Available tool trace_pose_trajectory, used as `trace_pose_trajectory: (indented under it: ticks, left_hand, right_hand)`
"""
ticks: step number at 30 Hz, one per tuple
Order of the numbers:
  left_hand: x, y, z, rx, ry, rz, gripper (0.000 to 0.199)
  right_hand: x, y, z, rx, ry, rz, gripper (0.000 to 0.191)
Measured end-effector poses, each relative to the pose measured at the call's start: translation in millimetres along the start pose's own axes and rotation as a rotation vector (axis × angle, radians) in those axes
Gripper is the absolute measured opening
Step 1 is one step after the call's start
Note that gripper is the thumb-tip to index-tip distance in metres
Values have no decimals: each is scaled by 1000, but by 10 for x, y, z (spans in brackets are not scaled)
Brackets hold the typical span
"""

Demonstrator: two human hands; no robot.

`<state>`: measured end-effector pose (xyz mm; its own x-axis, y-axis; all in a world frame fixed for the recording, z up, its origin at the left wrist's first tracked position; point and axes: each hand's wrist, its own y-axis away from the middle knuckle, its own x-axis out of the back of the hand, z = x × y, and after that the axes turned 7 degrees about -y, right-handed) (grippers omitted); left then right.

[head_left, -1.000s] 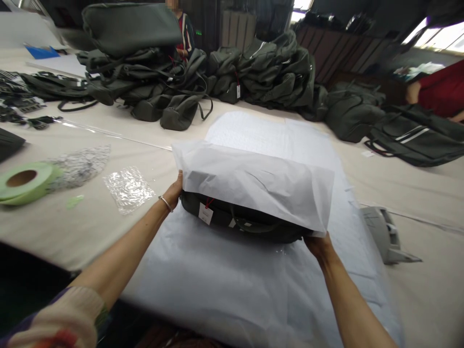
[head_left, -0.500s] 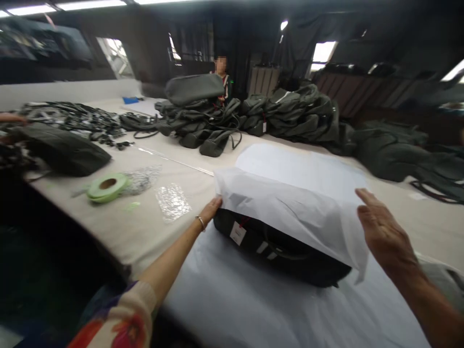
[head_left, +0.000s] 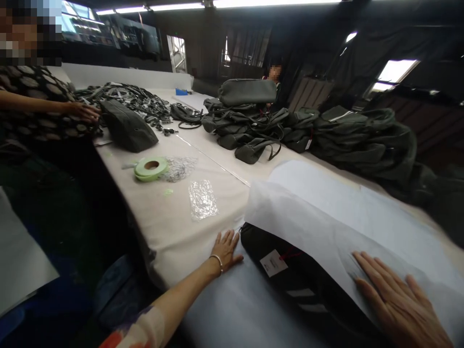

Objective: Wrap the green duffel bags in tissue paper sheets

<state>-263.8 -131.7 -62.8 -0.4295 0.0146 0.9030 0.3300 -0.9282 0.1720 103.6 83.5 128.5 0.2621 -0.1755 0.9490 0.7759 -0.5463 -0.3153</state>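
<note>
A dark bag with a white tag on a red cord lies on white sheet material at the lower right. White paper covers its top and far side. My left hand, with a bracelet at the wrist, rests flat with fingers spread beside the bag's left end. Over the paper on the bag's right part, my right hand lies with its fingers stretched out. Neither hand grips anything.
A green tape roll and a clear plastic piece lie on the table. Dark bags are piled behind. At the left, a person's hand is beside another bag.
The view has swung left. My left hand has let go of the paper edge and now lies spread on the sheet. My right hand has come down onto the paper over the bag.
</note>
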Motion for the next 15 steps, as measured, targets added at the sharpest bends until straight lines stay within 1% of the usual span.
trace_pose_trajectory:
  ticks: [2,4,6,8,10,11,13,14,15]
  left_hand:
    - [43,-89,-103,18,-20,25,69]
    - [128,-197,-218,56,-36,71,61]
    - [279,-317,-297,106,-47,147,54]
    - [522,-438,-278,145,-45,253,50]
    - [855,-548,-134,124,-20,369,51]
    - [1040,-599,-24,79,4,421,52]
    - [1391,-701,215,-57,67,514,53]
    - [1528,-756,322,-138,112,573,54]
    - [1625,-813,409,-209,212,683,53]
  right_hand:
    - [9,-9,-29,-4,6,-1,60]
    - [3,-16,-37,1,6,0,59]
    - [-2,-27,-39,-10,4,-3,58]
    - [21,-39,-76,-47,4,-25,57]
    - [89,-55,-180,-98,-11,-51,54]
    - [137,-72,-253,-124,-30,-55,52]
    - [244,-139,-396,-188,-106,-91,50]
    - [300,-190,-442,-219,-167,-99,51]
    - [359,-244,-458,-250,-250,-105,52]
